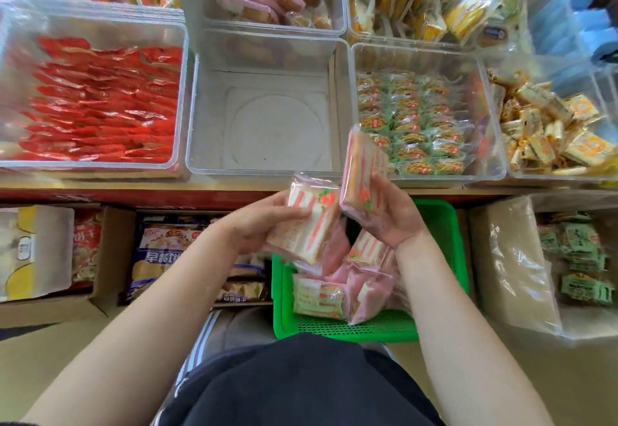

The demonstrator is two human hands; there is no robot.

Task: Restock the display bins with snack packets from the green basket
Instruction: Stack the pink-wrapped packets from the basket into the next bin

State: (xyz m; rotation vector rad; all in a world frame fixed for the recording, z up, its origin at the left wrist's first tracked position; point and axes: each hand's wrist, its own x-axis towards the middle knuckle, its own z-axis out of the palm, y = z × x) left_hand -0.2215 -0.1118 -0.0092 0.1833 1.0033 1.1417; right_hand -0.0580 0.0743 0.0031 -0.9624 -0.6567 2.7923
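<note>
Both hands held strawberry-print snack packets above the green basket [438, 225].

The left hand [257, 225] gripped one packet [312, 221] lying slanted across its fingers, while the right hand [391, 215] clasped a second packet [363, 171] upright, its top reaching the near rim of the clear bin of green packets [468, 54]. The two packets nearly touched. More pink and green packets [321, 295] lay piled in the basket below. Just beyond the hands stood an unfilled clear bin [267, 74], with a bin of red packets [100, 98] to its left.
</note>
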